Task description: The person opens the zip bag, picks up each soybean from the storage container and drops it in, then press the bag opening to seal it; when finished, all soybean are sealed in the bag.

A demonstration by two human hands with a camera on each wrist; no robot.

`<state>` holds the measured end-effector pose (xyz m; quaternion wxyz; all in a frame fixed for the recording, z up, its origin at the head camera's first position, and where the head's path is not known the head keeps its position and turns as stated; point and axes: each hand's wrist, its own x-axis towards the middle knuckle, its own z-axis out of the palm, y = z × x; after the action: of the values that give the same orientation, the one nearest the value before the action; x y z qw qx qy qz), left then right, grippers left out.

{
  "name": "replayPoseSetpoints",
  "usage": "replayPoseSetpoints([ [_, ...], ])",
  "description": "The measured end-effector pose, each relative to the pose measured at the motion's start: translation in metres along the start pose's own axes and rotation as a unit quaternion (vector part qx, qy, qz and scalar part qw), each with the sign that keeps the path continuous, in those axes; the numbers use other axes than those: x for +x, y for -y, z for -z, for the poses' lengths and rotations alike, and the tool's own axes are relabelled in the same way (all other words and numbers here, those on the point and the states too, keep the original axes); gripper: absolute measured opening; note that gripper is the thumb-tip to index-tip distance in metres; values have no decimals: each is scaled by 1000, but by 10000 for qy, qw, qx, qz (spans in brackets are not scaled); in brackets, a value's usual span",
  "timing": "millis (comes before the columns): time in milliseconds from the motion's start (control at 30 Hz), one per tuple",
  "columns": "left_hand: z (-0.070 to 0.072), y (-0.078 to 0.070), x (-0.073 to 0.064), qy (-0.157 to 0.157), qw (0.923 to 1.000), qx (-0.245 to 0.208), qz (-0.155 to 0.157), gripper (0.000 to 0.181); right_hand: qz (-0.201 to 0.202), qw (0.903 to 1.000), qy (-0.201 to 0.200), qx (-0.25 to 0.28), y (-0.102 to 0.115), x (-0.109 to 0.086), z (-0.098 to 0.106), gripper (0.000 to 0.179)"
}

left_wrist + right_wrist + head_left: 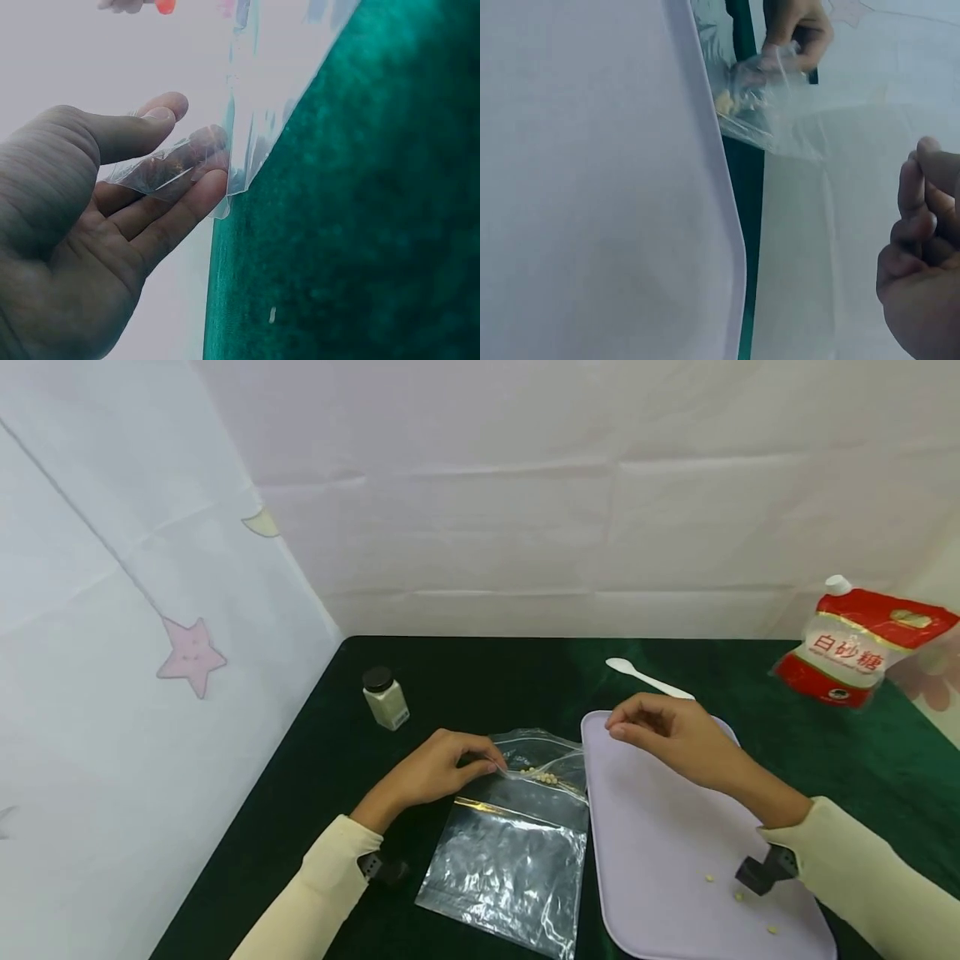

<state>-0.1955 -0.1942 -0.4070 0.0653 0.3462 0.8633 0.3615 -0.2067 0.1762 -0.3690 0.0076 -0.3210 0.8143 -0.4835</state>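
Note:
A clear zip bag point(517, 868) lies on the dark green tablecloth, with a cluster of small pale-yellow beans point(546, 777) inside near its mouth. At the mouth's left edge, my left hand point(450, 764) pinches the plastic between thumb and fingers, and the opening gapes a little. My right hand point(678, 739) is raised over the far end of a lilac tray point(652, 835), to the right of the bag. Its thumb and index tips meet in the right wrist view, other fingers curled; nothing shows between them. Several loose beans point(738, 897) sit on the tray's near part.
A white plastic spoon point(648, 679) lies beyond the tray. A small black-capped jar point(386, 697) stands at the back left. On the right is a red-and-white spouted pouch point(855, 647). A pale curtain point(525, 527) hangs behind the table point(480, 672).

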Motion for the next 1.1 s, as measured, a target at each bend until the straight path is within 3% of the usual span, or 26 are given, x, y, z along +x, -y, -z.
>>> replayPoseSetpoints([
  [167,1,0,-2,21,10000,-27,18,16,-183,9996,58,-185,-4,20,-27,14],
  [367,1,0,0,27,10000,-71,-29,16,-35,9985,65,-535,-7,34,-46,15],
  [533,1,0,4,76,9999,-89,-105,16,8,9982,44,-592,-6,33,-45,19],
  [733,3,1,4,13,9999,3,-138,16,139,9969,87,-764,-10,25,-24,13],
  [800,3,1,4,13,9999,-12,-114,16,255,9956,353,-833,-11,20,-14,11],
  [900,2,1,3,18,9999,-27,-109,16,514,9884,1119,-892,-14,8,1,9],
  [1100,2,1,1,43,9999,-48,-88,16,653,9538,2817,-817,-18,-29,24,13],
])
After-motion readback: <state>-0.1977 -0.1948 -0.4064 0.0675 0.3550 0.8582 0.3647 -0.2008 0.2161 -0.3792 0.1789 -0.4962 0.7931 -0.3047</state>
